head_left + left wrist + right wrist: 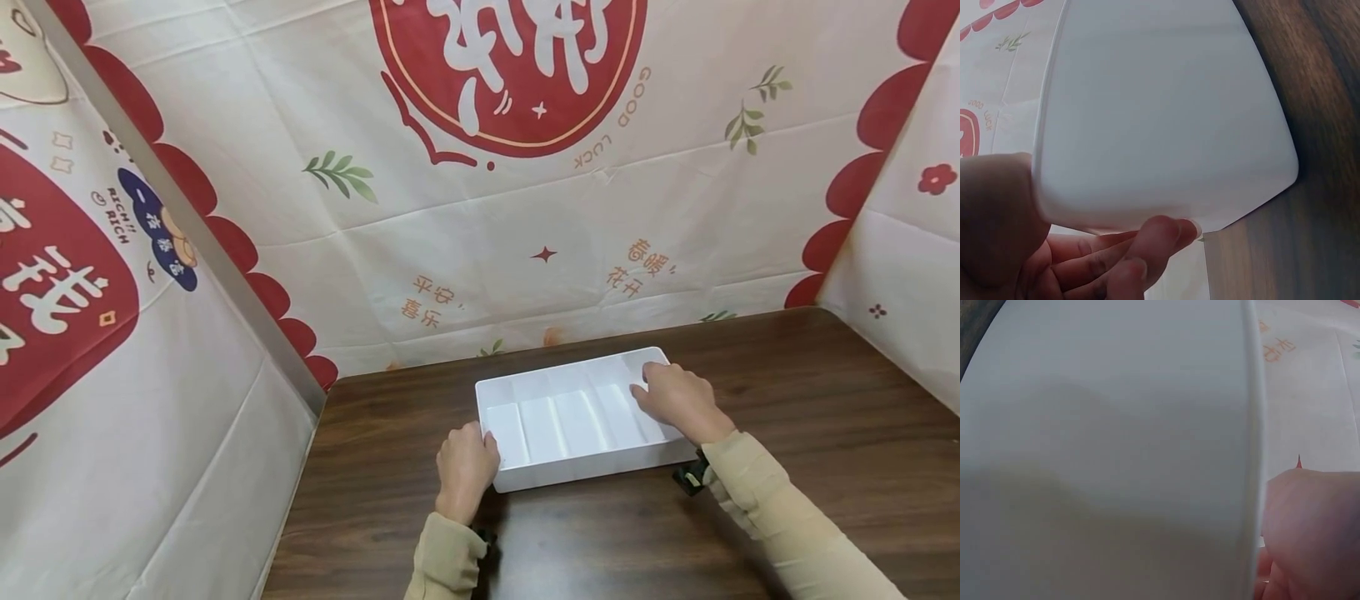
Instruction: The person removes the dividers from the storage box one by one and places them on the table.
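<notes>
A white plastic tray (592, 468), rectangular with low ridges across its floor, sits on the brown table slightly askew. At its left end my left hand (467, 468) grips the wall, the thumb by the rim. The right hand (684, 403) holds the opposite end, its thumb and a finger reaching over the rim. In the left wrist view, curled fingers (1147, 247) press against the outer wall of the tray (1160, 106). A smooth tray wall (1104, 425) fills most of the right wrist view, hiding most of the right fingers.
The dark wood-grain table (375, 517) ends at a back edge behind the tray. Printed white cloth (480, 217) hangs behind it, with more cloth panels at left and right. A grey post (225, 275) stands at the left corner.
</notes>
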`<state>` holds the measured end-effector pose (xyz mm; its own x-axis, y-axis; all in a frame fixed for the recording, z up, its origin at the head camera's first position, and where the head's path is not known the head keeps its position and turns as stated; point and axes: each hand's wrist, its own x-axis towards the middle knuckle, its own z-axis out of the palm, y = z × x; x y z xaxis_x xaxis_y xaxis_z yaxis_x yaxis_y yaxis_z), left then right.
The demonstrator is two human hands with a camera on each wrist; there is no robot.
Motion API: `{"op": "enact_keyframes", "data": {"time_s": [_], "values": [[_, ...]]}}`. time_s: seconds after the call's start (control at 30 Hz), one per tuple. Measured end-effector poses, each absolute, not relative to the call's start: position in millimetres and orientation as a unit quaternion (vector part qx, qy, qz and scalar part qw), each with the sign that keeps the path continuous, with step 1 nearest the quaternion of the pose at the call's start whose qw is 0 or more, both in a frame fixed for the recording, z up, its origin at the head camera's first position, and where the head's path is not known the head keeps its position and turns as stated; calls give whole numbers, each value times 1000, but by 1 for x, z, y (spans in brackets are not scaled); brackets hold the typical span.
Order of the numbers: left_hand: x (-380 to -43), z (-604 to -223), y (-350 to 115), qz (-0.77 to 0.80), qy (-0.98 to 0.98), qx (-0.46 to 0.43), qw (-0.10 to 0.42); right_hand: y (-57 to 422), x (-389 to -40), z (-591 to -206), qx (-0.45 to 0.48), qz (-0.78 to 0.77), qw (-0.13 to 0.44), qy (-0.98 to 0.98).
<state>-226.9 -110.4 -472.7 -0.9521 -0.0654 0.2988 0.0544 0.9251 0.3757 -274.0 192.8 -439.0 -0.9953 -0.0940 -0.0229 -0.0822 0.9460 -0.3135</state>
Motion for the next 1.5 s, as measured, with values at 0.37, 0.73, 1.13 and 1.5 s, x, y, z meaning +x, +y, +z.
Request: {"op": "enact_keyframes", "data": {"time_s": [0.37, 0.73, 1.13, 1.5], "values": [[-228, -474, -109, -188, -971, 12, 147, 188, -279, -445, -47, -150, 28, 987], [-228, -473, -108, -181, -971, 13, 157, 185, -279, -445, -47, -149, 28, 987], [-228, -474, -108, -182, -972, 19, 150, 184, -280, -446, -46, -150, 27, 987], [-228, -477, -108, -179, -971, 19, 156, 183, -278, -442, -46, -145, 28, 988]]}}
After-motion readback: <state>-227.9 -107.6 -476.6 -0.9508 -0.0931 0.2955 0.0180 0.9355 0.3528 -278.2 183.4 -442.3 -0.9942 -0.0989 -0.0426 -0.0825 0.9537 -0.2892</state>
